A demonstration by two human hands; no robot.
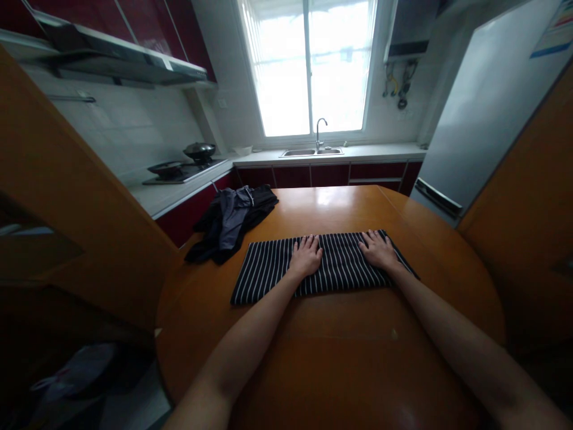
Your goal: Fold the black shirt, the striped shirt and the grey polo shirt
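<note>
A black cloth with thin white stripes (268, 269), folded into a long flat rectangle, lies on the wooden table (340, 352). Near the middle of the cloth my left hand (306, 257) rests flat, fingers spread and pointing away from me. Towards its right end my right hand (378, 249) lies palm down on the fabric, fingers also apart. Neither hand grips anything. The cloth's far edge runs just past my fingertips. Whether it is a garment or a plain piece of fabric I cannot tell.
Dark crumpled clothing (235, 218) lies at the table's far left edge. Beyond the table are a sink with a tap (319, 134), a stove with pans (199, 152) at left, and a fridge (483, 113) at right. Wooden panels flank the table on both sides.
</note>
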